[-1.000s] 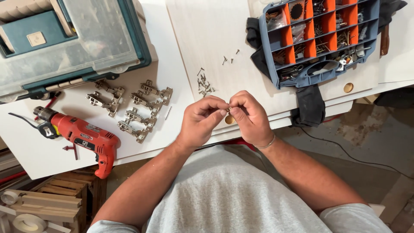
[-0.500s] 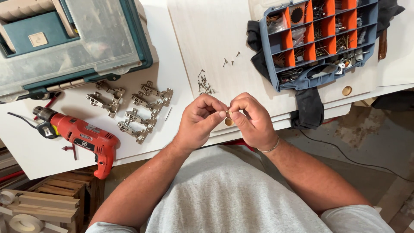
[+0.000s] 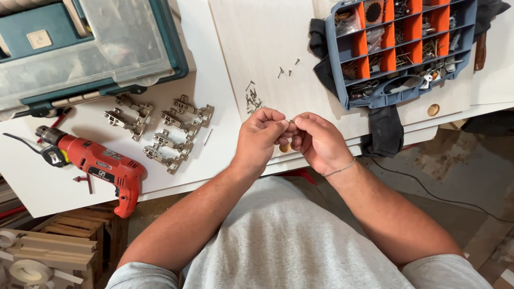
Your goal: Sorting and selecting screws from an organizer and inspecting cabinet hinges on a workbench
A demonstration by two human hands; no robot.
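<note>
Both hands meet just off the front edge of the white work surface (image 3: 225, 96), fingertips pinched together on one small, thin metal screw (image 3: 292, 121) — a sliver of grey barely showing between them. The left hand (image 3: 261, 136) closes thumb and forefinger on one end; the right hand (image 3: 319, 140), a thin chain at its wrist, grips the other. A loose heap of small screws (image 3: 252, 99) lies on the pale board just beyond the hands. Six metal cabinet hinges (image 3: 160, 128) sit left of them — near a red power drill (image 3: 101, 166) at the front edge.
</note>
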